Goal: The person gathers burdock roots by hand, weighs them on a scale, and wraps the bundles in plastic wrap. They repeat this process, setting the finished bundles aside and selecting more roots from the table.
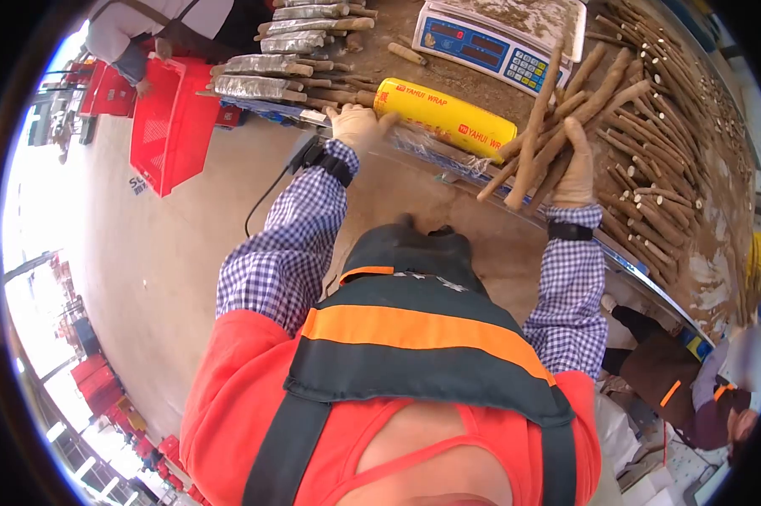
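My left hand (355,128), in a pale glove, is at the table's front edge, by the left end of a yellow roll of YAHUI plastic wrap (448,118). Its thumb is blurred and points right, apart from the fingers; nothing shows held in it. My right hand (576,173), also gloved, is closed around several long brown root sticks (528,143). They fan out past the roll's right end, some jutting over the table edge. Clear film (431,145) lies along that edge under the roll.
A digital scale (490,46) stands behind the roll. Loose root sticks (658,169) are heaped at right; film-wrapped bundles (262,76) lie at left. A person holds a red basket (168,126) at upper left. Another person (675,379) is at lower right.
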A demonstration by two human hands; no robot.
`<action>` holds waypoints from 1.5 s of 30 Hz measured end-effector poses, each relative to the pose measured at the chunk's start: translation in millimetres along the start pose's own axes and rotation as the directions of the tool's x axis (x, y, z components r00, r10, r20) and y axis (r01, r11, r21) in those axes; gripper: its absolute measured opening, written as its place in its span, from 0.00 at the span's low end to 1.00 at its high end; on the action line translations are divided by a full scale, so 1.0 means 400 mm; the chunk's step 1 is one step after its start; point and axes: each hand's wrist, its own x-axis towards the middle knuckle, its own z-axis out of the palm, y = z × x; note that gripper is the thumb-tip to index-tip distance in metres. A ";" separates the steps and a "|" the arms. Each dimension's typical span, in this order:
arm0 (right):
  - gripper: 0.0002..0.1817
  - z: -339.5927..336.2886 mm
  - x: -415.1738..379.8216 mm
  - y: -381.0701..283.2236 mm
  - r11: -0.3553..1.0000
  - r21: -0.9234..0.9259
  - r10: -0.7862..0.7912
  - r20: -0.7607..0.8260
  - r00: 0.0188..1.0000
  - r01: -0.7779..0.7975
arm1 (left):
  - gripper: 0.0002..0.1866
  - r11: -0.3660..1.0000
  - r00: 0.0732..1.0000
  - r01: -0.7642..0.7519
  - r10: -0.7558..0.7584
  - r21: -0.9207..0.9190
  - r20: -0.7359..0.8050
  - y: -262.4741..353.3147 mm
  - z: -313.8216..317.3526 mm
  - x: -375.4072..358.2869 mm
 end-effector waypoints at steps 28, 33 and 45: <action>0.22 0.057 0.068 0.045 0.832 -0.490 0.252 -0.079 0.964 -0.258 | 0.22 0.938 0.858 -0.343 0.333 0.045 -0.392 0.036 -0.060 0.076; 0.25 0.019 0.060 0.120 0.867 -0.435 0.251 -0.039 0.967 -0.243 | 0.12 0.693 0.543 -0.643 0.713 0.325 -0.444 0.145 -0.097 0.229; 0.26 0.025 -0.096 0.057 0.941 -0.215 0.231 -0.163 0.959 -0.263 | 0.18 0.521 0.619 -0.759 0.764 0.390 0.184 0.130 -0.131 0.375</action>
